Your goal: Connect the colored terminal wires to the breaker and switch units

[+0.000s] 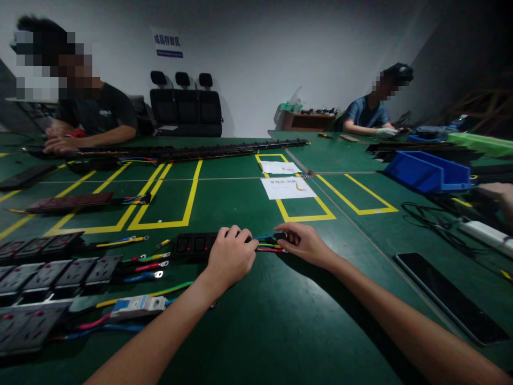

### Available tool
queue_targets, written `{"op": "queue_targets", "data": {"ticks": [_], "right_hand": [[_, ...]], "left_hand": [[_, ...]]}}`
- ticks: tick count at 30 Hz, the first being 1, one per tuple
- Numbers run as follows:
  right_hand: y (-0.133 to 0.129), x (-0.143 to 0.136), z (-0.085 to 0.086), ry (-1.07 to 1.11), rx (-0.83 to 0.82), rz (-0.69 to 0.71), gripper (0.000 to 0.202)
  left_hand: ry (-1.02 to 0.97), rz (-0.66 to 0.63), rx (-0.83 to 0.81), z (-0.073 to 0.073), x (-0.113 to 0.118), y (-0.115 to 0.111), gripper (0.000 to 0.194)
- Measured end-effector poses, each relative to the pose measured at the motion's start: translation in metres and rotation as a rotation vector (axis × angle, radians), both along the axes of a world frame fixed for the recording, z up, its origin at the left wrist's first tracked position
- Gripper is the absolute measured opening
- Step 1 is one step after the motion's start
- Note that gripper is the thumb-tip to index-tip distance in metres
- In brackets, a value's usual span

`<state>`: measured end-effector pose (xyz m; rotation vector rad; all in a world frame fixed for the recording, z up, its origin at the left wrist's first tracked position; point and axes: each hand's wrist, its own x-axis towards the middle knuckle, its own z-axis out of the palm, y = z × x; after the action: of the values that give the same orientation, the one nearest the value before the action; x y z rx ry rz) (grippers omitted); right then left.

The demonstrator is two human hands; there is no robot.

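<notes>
A short black socket module with red dots lies on the green table. My left hand is closed over its right end, fingers wrapped around it. Blue, yellow-green and red wires run out from under that hand to the right. My right hand pinches the far ends of these wires, around a small dark piece whose kind I cannot make out. Left of my left forearm, wires with ring terminals stick out from other socket strips. A white circuit breaker sits on wires nearby.
A phone and a white power strip lie to the right, near a blue bin and black cables. Paper sheets lie ahead among yellow tape outlines. Two co-workers sit across the table; another person's hand shows at the right edge.
</notes>
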<state>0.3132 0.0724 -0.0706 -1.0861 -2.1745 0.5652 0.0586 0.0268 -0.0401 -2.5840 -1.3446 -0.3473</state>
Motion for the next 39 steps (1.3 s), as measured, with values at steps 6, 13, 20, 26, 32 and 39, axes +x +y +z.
{"op": "queue_targets", "data": {"ticks": [6, 13, 20, 26, 32, 39], "right_hand": [[0.001, 0.002, 0.000, -0.054, 0.072, 0.012, 0.018], [0.005, 0.012, 0.003, -0.088, 0.117, 0.020, 0.016], [0.005, 0.015, 0.005, -0.092, 0.110, 0.012, 0.016], [0.003, 0.014, 0.011, -0.084, 0.045, -0.006, 0.015], [0.004, 0.015, 0.010, -0.078, 0.010, -0.004, 0.015], [0.006, 0.018, 0.008, -0.040, -0.046, -0.017, 0.018]], "left_hand": [[-0.002, -0.002, 0.007, 0.000, 0.000, 0.000, 0.023], [-0.006, -0.006, 0.002, -0.001, 0.000, 0.000, 0.023], [-0.011, -0.012, 0.001, 0.001, 0.000, 0.000, 0.023], [-0.022, -0.014, -0.004, 0.002, 0.000, 0.000, 0.022], [-0.015, -0.004, 0.002, 0.002, 0.001, -0.001, 0.022], [-0.007, -0.006, -0.004, 0.001, 0.000, 0.000, 0.023]]}}
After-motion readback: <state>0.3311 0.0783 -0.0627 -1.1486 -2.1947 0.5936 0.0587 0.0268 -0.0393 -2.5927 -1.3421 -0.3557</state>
